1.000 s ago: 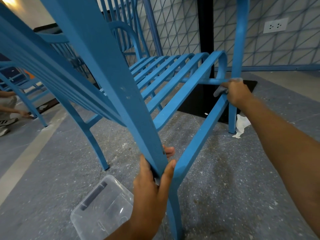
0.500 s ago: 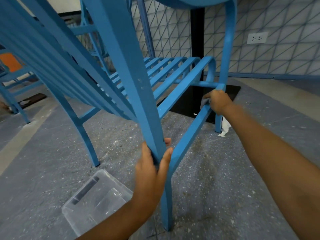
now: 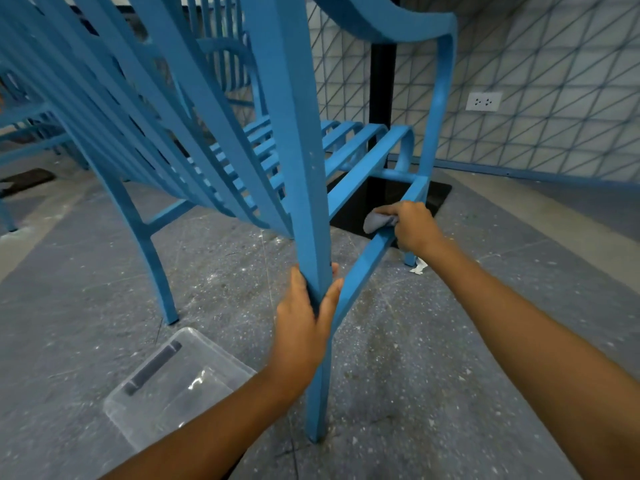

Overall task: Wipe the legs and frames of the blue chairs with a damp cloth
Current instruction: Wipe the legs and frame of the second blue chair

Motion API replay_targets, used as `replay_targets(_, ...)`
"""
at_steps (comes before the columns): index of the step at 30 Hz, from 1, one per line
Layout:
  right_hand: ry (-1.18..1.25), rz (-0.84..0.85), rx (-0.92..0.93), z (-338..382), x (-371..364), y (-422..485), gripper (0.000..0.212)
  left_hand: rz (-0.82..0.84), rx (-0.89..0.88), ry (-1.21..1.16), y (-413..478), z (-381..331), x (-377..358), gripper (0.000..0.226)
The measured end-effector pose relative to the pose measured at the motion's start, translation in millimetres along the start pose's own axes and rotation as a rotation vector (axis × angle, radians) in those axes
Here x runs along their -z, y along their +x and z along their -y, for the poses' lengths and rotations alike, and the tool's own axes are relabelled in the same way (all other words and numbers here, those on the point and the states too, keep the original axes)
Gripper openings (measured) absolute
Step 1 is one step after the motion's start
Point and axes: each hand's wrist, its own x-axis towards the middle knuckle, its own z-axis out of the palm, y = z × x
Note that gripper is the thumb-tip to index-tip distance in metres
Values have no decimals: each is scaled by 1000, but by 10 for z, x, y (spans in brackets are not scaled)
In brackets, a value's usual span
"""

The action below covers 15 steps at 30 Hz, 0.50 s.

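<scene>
**Bracing the blue chair [image 3: 360, 157] while the cloth wipes its side rail**

At lower centre the left hand [image 3: 304, 317] wraps thumb and fingers round the near leg [image 3: 304, 174], likely to stop the chair shifting under the rubbing. Right of centre, the right hand [image 3: 414, 228] curls its fingers round the bunched grey cloth [image 3: 377, 221] and presses it onto the side rail [image 3: 363, 271]. A second ago the cloth was at the rail's far corner joint. It has since slid nearer the viewer, while the left grip is unchanged.
</scene>
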Motion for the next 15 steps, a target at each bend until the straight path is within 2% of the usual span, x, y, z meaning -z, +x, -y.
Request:
replay_targets(4, -29, 41, 121, 136, -82, -217, 49, 0, 4, 12, 6, 18, -2, 29)
replay_targets(7, -34, 73, 216, 277, -156, -498, 39, -2, 7, 15, 16, 20, -7, 30)
replay_targets(11, -36, 57, 210, 437, -145, -704, 37, 6, 13, 22, 6, 11, -1, 33)
replay_targets(15, -41, 115, 213, 582, -145, -867, 37, 3, 4, 40, 14, 33, 14, 35)
